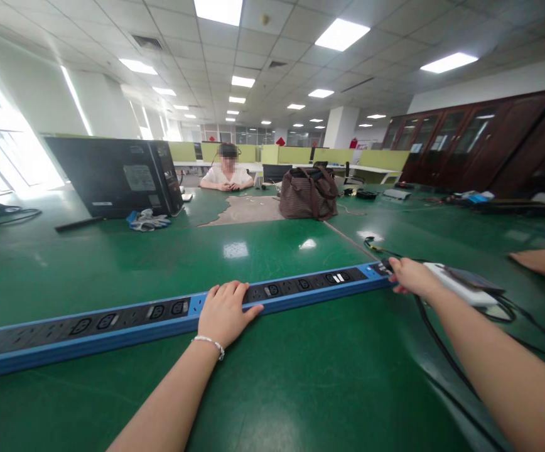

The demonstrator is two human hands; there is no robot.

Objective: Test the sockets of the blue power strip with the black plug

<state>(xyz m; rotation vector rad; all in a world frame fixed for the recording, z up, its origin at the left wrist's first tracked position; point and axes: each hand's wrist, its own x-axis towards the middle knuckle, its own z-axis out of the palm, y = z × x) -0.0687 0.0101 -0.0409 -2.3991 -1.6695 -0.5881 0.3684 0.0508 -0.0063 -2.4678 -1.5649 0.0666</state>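
Observation:
A long blue and black power strip [301,284] runs across the green table, its right end farther off than its left. My left hand [225,311], with a pale bracelet at the wrist, lies over the strip's middle, fingers across the top and thumb along the near side. At the strip's right end my right hand [407,276] is closed around a black plug [386,265], partly hidden by the fingers. A black cable [435,333] runs from under this hand toward the near right edge. How deep the plug sits cannot be made out.
A white device [458,285] with cables stands right of my right hand. Another person's hand [543,263] rests at the far right. Across the table are a brown bag [307,193], a black computer case [117,179], gloves [147,220] and a seated person [228,172].

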